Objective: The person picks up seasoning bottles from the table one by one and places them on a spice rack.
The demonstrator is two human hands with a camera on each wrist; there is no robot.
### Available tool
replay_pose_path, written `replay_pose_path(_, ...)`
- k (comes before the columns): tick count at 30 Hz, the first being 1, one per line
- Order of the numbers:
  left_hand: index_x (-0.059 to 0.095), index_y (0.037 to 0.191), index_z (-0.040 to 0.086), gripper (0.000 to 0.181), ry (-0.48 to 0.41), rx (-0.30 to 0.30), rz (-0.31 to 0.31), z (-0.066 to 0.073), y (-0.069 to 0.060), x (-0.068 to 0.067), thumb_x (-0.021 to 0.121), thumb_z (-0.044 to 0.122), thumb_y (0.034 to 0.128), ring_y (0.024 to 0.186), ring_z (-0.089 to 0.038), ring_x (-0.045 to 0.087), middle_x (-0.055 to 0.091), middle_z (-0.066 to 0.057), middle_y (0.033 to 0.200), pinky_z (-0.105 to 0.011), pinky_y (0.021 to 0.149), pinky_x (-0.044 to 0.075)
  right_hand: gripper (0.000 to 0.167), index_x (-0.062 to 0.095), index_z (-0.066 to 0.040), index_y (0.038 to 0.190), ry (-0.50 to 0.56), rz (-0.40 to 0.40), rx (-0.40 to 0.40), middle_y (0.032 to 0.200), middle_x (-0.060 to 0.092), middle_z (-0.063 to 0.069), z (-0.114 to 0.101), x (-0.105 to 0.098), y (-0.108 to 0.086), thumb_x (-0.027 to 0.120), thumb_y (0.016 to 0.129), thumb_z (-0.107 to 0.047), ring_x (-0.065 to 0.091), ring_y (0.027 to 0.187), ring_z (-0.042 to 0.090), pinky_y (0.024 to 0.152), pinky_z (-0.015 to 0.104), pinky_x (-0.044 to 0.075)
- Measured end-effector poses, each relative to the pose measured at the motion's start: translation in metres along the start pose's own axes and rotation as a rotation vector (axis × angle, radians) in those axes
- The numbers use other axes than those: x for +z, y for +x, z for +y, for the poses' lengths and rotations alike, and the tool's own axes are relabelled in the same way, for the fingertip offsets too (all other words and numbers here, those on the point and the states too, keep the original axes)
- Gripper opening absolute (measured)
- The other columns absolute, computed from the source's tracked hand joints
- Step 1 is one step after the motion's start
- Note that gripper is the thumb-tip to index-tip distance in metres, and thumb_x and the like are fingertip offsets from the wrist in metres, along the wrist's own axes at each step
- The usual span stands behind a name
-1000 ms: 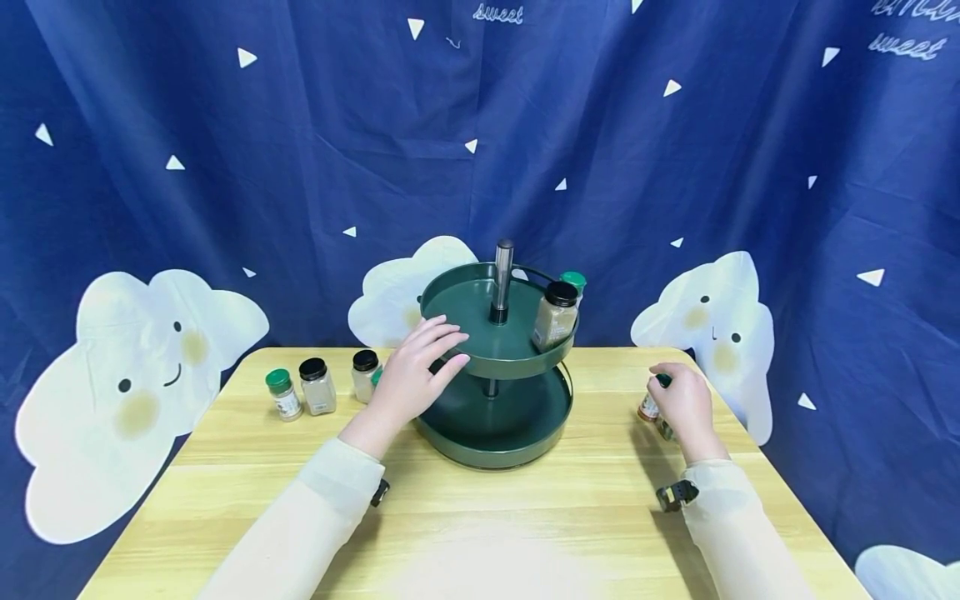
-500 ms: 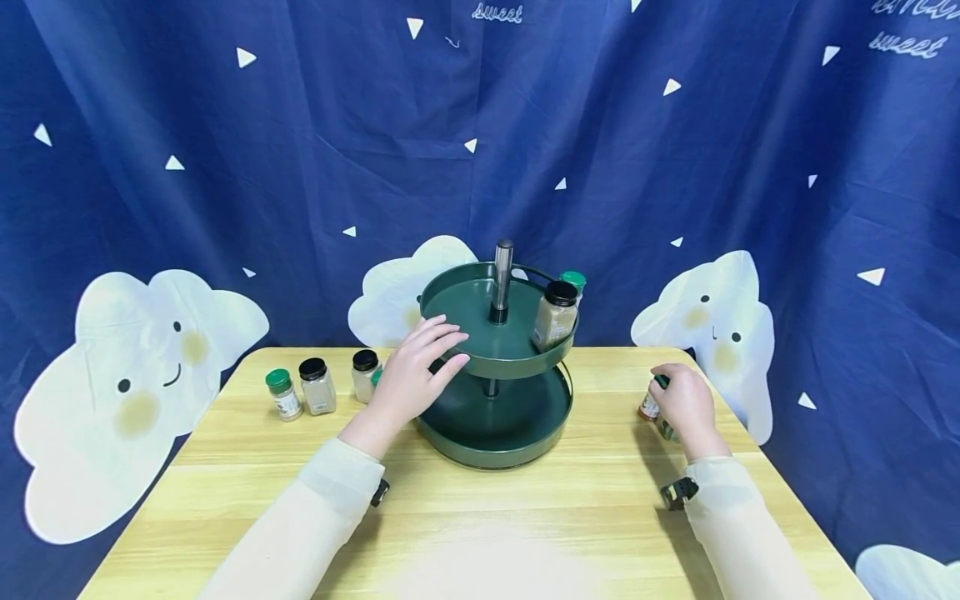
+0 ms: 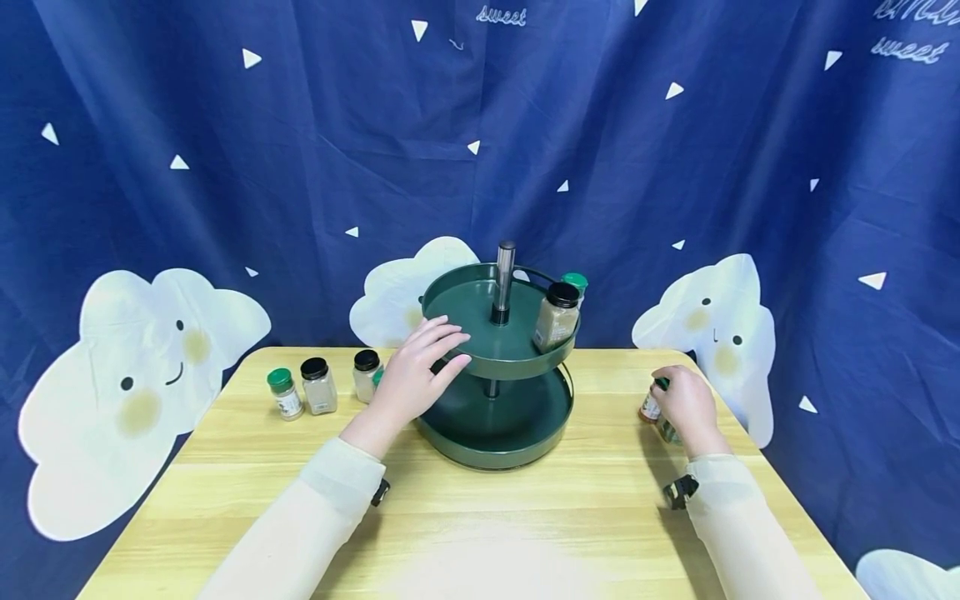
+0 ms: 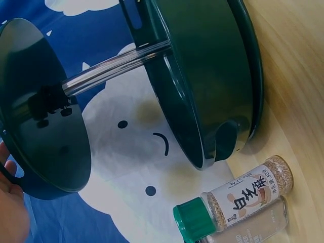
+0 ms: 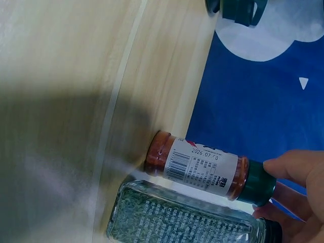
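My left hand (image 3: 411, 372) holds the left rim of the upper tray on a dark green two-tier rack (image 3: 495, 367), its fingers over the edge and thumb outside. At the table's right side, my right hand (image 3: 686, 404) pinches the green cap of a spice jar (image 5: 202, 167) with reddish contents and a white label. That jar stands on the table. Touching it or very close, a clear jar of dried green herbs (image 5: 177, 215) stands beside it, its dark cap near my fingers. In the head view my hand partly covers both jars.
On the upper tray stand a black-capped jar (image 3: 557, 318) and a green-capped jar (image 3: 576, 282). Left of the rack are a green-capped jar (image 3: 285, 395), black-capped jars (image 3: 319, 387) and a sesame jar (image 4: 243, 195). A blue curtain (image 3: 480, 125) hangs behind the table (image 3: 480, 517).
My right wrist has shifted slightly to the right while the fingers stay at the green cap. My left hand and the rack look the same.
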State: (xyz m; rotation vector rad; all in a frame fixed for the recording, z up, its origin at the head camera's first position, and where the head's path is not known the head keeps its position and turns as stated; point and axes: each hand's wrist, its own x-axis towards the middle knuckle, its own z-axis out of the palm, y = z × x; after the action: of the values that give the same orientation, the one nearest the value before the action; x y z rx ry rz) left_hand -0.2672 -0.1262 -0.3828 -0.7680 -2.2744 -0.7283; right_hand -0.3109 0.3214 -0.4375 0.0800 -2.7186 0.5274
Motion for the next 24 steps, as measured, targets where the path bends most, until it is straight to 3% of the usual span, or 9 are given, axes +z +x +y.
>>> replay_pose_path(15, 0.070, 0.127, 0.014, 0.036, 0.001, 0.001, 0.009, -0.001, 0.000, 0.001, 0.066, 0.034, 0.0973, 0.139, -0.024, 0.046, 0.064, -0.005, 0.134, -0.042, 0.121, 0.026, 0.021, 0.074, 0.003, 0.103, 0.011, 0.059, -0.064, 0.106, 0.068, 0.027, -0.004, 0.006, -0.002, 0.066, 0.085, -0.004, 0.063, 0.098, 0.047, 0.081, 0.062, 0.051)
replay_pose_path(24, 0.070, 0.127, 0.014, 0.036, -0.001, -0.008, 0.004, -0.001, 0.001, 0.002, 0.066, 0.034, 0.0973, 0.139, -0.023, 0.045, 0.063, -0.004, 0.134, -0.041, 0.122, 0.025, 0.023, 0.073, 0.002, 0.107, 0.031, 0.067, -0.049, 0.111, 0.068, 0.026, -0.010, 0.014, -0.006, 0.066, 0.088, -0.008, 0.061, 0.104, 0.048, 0.085, 0.062, 0.050)
